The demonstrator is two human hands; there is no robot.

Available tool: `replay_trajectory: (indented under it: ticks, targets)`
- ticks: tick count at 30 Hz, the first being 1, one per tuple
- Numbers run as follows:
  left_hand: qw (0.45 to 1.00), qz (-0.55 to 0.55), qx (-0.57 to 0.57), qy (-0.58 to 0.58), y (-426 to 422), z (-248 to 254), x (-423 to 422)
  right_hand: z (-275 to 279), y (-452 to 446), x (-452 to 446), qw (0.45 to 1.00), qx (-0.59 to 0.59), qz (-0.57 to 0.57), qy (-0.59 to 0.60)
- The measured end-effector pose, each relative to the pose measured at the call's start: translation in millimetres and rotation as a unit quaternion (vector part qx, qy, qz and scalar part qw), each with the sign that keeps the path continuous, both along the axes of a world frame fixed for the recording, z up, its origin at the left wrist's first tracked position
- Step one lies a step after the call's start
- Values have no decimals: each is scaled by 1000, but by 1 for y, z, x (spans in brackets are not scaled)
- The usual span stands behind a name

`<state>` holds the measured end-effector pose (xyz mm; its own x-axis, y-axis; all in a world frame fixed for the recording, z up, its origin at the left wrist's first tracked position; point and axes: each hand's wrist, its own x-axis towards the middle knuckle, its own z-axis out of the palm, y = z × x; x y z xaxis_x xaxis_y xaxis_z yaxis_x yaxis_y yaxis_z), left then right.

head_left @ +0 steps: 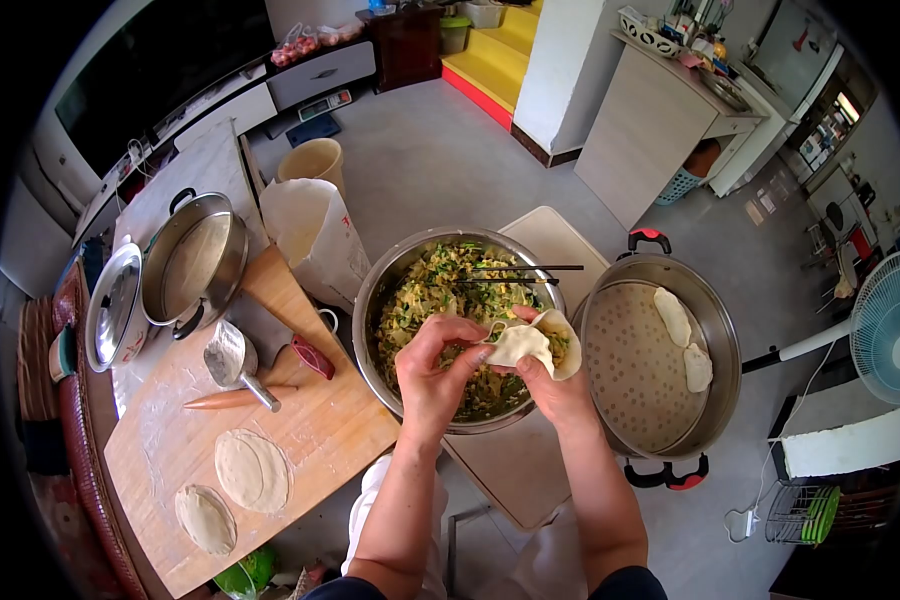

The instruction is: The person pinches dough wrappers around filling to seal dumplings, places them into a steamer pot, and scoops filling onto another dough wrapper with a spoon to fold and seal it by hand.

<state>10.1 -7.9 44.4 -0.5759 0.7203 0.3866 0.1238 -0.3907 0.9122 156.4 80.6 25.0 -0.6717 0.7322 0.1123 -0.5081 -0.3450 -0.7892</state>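
Over a large steel bowl [363,335] of chopped green and yellow filling [420,290], both hands hold a partly folded dumpling [522,346]. The fingers of my left hand [432,372] pinch its left edge. My right hand [562,392] supports the right side, where the wrapper is still spread and some filling shows inside. Dark chopsticks [515,268] lie across the bowl's right rim. Just right of the bowl, a wide steamer pot [727,345] contains two pale folded dumplings, an upper one [673,317] and a lower one [698,369], on a perforated base.
At left, a wooden board [335,435] bears dough rounds [253,470], a rolling pin [205,402] and a metal flour scoop [232,358]. Behind stand a two-handled pan [195,255], a lid [115,305] and a white bag [320,235]. A fan [885,325] stands far right.
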Motion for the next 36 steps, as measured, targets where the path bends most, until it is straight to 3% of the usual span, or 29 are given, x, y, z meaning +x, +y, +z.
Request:
replay_trajectory:
  ticks: [6, 12, 15, 18, 27, 33, 36]
  targets:
    - [995, -16, 0, -94, -1, 4, 2, 0, 0, -1, 1000, 3, 2, 5]
    - [1000, 4, -10, -2, -1, 4, -1, 3, -1, -2, 999, 34, 3, -31]
    - [991, -4, -10, 131, -2, 4, -9, 5, -1, -2, 999, 36, -4, -40]
    - [994, -16, -39, 103, -3, 11, -6, 6, -1, -1, 998, 38, -3, -42]
    - [980, -11, -55, 191, -2, 15, -8, 3, 2, 2, 998, -3, 41, -40]
    - [986, 5, -21, 168, 0, 11, -12, 3, 1, -1, 998, 10, 53, -14]
    - [996, -14, -73, 47, -5, 11, -9, 11, 0, 0, 996, 33, 57, -65]
